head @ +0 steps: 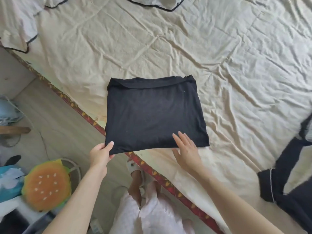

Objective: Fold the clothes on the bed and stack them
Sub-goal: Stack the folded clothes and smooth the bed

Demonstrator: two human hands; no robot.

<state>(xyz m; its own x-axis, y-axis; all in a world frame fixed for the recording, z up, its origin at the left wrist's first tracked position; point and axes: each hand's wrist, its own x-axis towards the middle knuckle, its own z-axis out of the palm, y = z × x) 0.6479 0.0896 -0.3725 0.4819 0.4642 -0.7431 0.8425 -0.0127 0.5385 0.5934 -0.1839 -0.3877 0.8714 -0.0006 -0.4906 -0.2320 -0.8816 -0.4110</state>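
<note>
Near the bed's six-o'clock edge, the folded black knit garment lies square on the wrinkled cream sheet, its seven-o'clock corner pinched by the left hand while the right hand rests straight-fingered at its five-o'clock hem, probably steadying the fold for moving.

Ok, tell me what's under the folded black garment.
The folded black garment lies on the cream bedsheet, its near-left corner overhanging the bed edge, pinched by the left hand. Anything beneath it is covered.
</note>
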